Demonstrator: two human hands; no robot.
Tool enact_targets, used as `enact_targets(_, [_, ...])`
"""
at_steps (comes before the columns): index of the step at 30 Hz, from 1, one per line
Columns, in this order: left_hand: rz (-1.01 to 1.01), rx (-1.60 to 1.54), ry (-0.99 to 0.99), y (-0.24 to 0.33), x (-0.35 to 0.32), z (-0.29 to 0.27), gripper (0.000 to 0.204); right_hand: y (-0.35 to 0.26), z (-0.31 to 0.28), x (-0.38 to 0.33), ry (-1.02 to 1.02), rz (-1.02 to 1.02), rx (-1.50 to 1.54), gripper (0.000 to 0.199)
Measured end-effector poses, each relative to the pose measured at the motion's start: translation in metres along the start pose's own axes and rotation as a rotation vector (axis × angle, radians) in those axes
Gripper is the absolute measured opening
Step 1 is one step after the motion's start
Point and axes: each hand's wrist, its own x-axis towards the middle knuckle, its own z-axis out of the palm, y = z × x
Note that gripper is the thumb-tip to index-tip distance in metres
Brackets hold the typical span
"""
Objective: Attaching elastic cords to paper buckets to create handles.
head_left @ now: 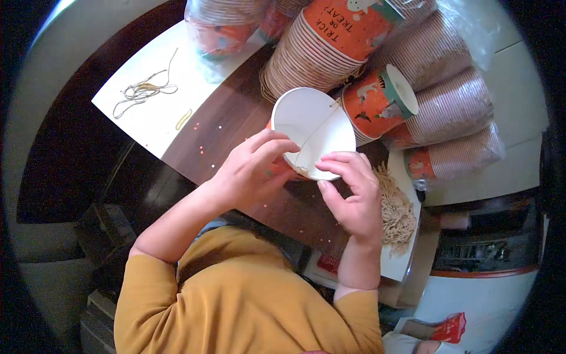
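Note:
My left hand (pixel 250 171) grips the near side of an orange paper cup (pixel 306 121), whose white inside faces up at me. A thin elastic string (pixel 318 128) runs across the cup's mouth. My right hand (pixel 352 194) pinches the cup's near rim where the string ends. Both hands hold the cup above a dark wooden table (pixel 224 127). A second orange cup (pixel 377 101) lies on its side just right of the held one.
Long stacks of nested orange cups (pixel 330 44), some in clear plastic, fill the table's far right. A heap of tan elastic strings (pixel 395 209) lies beside my right hand. A few loose strings (pixel 141 91) rest on a white sheet (pixel 147 121) at the left.

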Motion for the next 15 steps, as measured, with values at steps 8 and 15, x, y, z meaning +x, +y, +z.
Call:
enact_targets(8, [0.169, 0.151, 0.192, 0.0, -0.01, 0.012, 0.032, 0.009, 0.002, 0.023, -0.206, -0.11, -0.028, 0.012])
enact_targets(15, [0.202, 0.175, 0.245, 0.001, -0.006, 0.017, 0.025, -0.003, -0.002, 0.013, -0.158, -0.081, -0.088, 0.011])
